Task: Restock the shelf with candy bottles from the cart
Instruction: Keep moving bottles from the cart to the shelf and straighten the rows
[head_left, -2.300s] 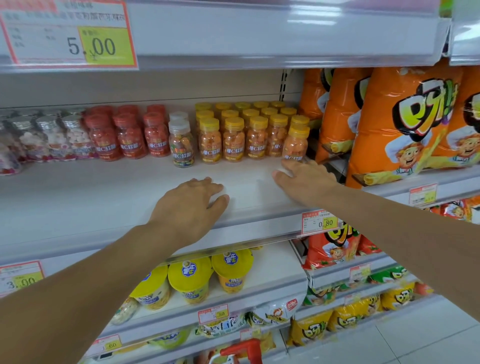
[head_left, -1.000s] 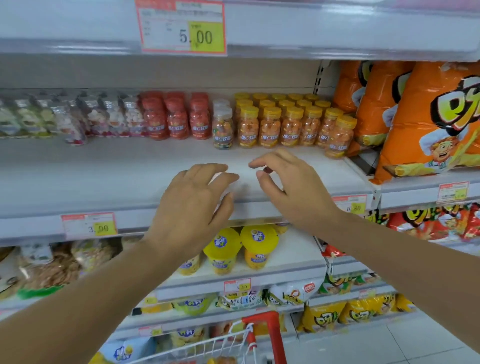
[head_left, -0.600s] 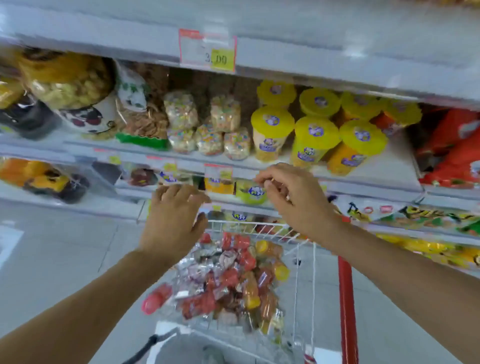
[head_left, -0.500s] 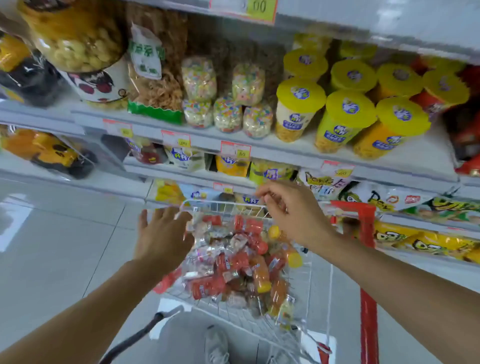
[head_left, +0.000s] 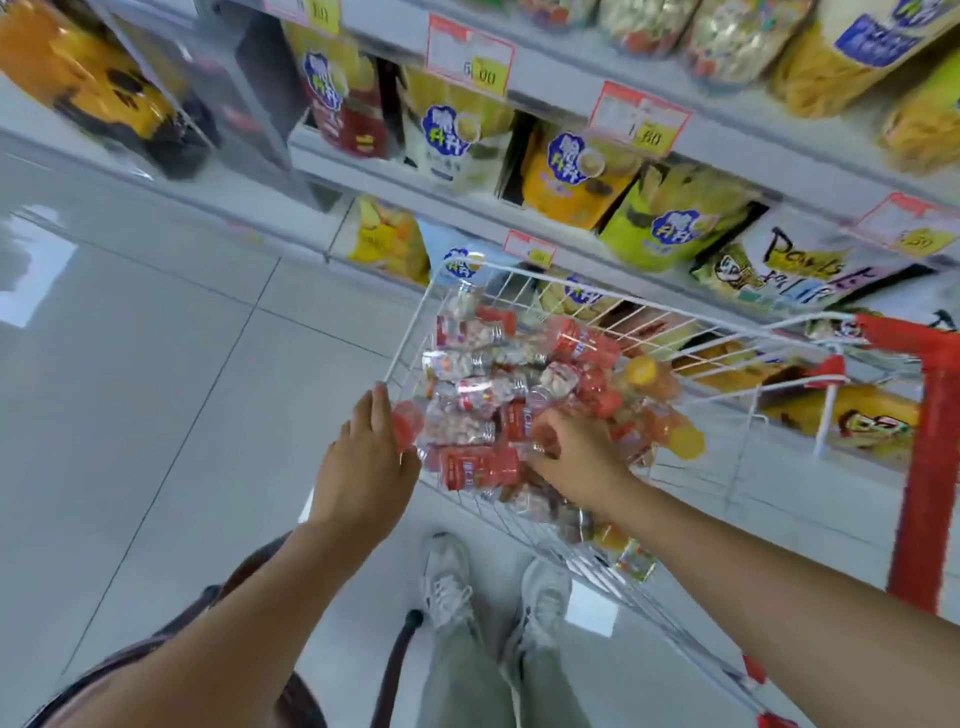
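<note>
1. The white wire cart basket (head_left: 414, 323) stands in the middle of the scene, just in front of the low shelves, with its thick red upright bar (head_left: 924, 467) at the right.
2. A loose heap of small clear plastic candy bottles (head_left: 483, 395) fills the basket. Most have red caps and lie on their sides; a red-labelled one (head_left: 478, 467) lies nearest.
3. Orange bottles with yellow caps (head_left: 670, 431) lie at the right of the heap.
4. The left hand (head_left: 371, 457) is at the near left rim of the basket, fingers straight and released, just beside a red cap. It holds nothing.
5. The right hand (head_left: 576, 457) is down on the heap, fingers curled among the bottles. The fingertips are blurred and hidden, so I cannot tell whether it grasps 1.
6. Far and right, grey metal shelves (head_left: 561, 73) carry yellow and green snack bags (head_left: 670, 218) and red-edged price tags (head_left: 470, 54).
7. On the pale tiled floor (head_left: 156, 364), 2 white trainers (head_left: 447, 577) show near the basket.
</note>
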